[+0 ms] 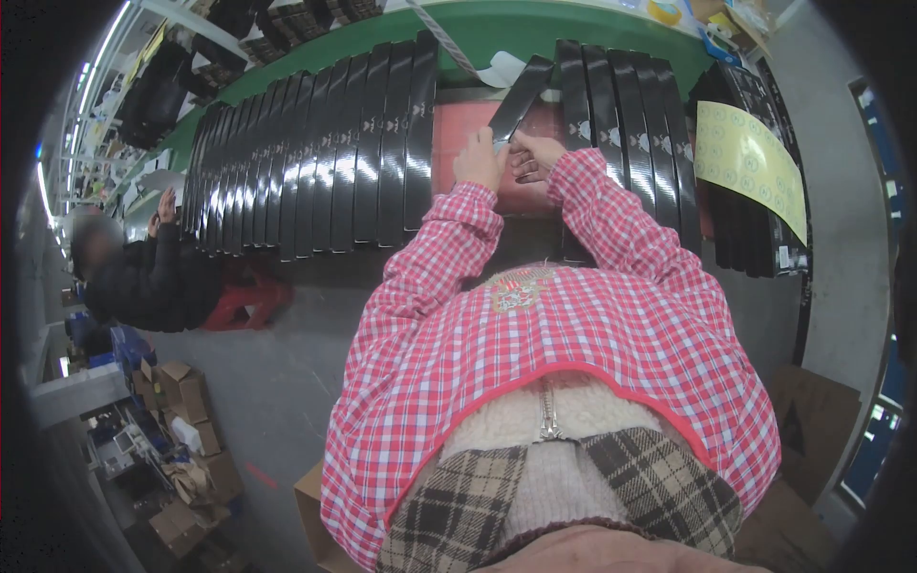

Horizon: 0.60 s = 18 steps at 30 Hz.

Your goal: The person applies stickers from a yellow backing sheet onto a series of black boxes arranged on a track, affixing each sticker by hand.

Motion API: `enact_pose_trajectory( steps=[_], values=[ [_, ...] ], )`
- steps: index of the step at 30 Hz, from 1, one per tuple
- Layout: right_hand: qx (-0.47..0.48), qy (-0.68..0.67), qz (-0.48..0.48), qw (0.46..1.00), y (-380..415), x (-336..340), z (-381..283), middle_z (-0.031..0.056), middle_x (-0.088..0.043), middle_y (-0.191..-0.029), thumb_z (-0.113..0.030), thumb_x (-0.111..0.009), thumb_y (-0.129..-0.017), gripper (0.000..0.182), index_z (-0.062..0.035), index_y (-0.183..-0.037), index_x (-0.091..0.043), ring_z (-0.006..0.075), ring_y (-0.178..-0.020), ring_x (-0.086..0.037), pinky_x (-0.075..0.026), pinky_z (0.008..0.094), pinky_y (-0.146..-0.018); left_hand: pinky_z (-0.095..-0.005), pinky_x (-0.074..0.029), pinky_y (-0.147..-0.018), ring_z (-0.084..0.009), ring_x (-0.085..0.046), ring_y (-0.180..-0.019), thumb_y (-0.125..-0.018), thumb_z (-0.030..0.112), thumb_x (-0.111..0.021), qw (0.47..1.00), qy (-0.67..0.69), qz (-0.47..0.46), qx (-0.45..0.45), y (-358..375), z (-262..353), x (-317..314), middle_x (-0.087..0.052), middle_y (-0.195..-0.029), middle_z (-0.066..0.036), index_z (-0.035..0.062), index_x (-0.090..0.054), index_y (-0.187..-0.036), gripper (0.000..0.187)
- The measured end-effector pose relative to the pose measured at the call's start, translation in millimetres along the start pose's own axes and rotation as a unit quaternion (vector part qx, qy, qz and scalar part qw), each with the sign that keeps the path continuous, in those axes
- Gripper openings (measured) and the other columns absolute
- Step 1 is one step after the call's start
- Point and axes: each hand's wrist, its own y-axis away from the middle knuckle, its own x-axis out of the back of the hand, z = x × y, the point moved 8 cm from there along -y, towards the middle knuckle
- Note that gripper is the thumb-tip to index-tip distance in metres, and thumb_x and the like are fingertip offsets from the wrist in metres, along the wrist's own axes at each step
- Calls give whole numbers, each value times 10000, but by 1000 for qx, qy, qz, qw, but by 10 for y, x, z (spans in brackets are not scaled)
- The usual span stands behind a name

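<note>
A narrow glossy black box [523, 94] lies slanted over a red surface [458, 143], its far end leaning to the right. Both of my hands are at its near end. My left hand [479, 160] is closed on the left side of that end. From the right, my right hand [535, 158] has its fingers curled in close to the same end; whatever is between them is hidden. A long row of upright black boxes [315, 158] stands to the left of my hands, and a shorter row of black boxes [626, 134] to the right.
A yellow sheet of round stickers [750, 158] lies over more black boxes at the right. Behind the rows is a green surface [363, 33] with a white curled paper [501, 70]. A co-worker in a dark jacket [158, 277] is at the left, near cardboard boxes [181, 392].
</note>
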Motion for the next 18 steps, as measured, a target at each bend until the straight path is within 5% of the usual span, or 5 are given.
enact_pose_trajectory(
  steps=[6,9,18],
  values=[
    [89,29,36,995,184,150,-87,151,-548,-849,-426,-491,-881,464,-41,-1137,-442,192,-596,-571,-504,315,-630,-339,-518,-702,-303,-616,-835,-866,246,-592,997,-62,4,-34,18,-13,-1,-560,-998,-156,77,-463,-1073,296],
    [183,30,34,982,552,322,-157,117,-572,-778,-345,-570,-852,326,-49,-987,-543,164,-578,-565,-511,264,-611,-443,-493,-635,-376,-602,-755,-801,228,-625,991,-78,46,-96,-92,-42,-97,-536,-924,-175,105,-426,-1021,320],
    [293,118,139,939,1798,1148,-249,75,-613,-784,-158,-539,-848,197,-42,-990,-608,132,-621,-595,-478,229,-679,-459,-449,-815,-373,-550,-984,-804,188,-596,997,16,19,-79,-209,365,-224,-538,-1095,-196,48,-394,-1190,457]
  ],
)
